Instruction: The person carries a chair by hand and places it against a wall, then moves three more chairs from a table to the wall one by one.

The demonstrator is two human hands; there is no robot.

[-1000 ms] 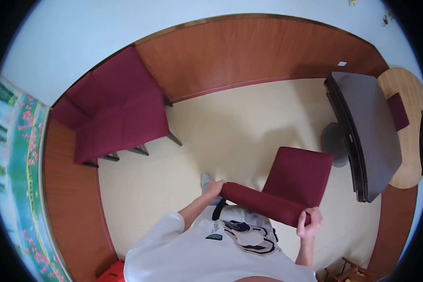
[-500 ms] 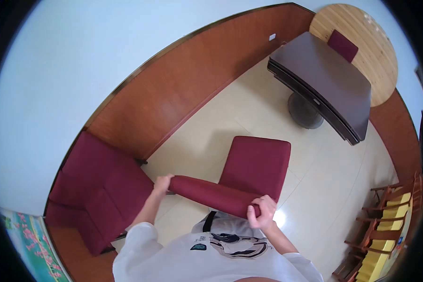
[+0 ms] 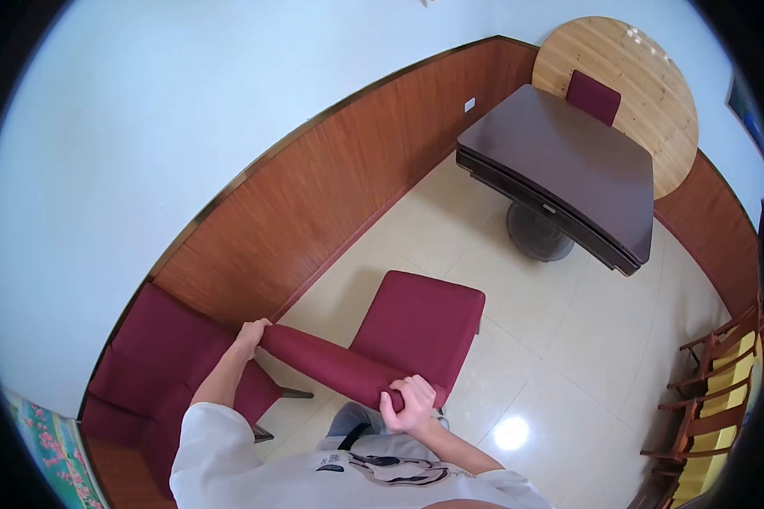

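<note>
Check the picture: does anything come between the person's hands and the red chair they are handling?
Nothing visible does. The left hand grips one end of the chair backrest's top, and the right hand grips the other end. Both hands touch the fabric directly.

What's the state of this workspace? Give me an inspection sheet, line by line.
Surface: glossy cream tiled floor, glare spot near the person.
Job's things: dark red upholstered chair, gripped by the top of its backrest.
Clutter: nothing seen on the floor.
Grippers: left hand closed on the backrest's left end; right hand closed on its right end.
Cables: nothing seen.
Surroundings: dark pedestal table with a red chair behind it; dark red chairs against the wood-panelled wall; wooden chairs with yellow seats at right.
</note>
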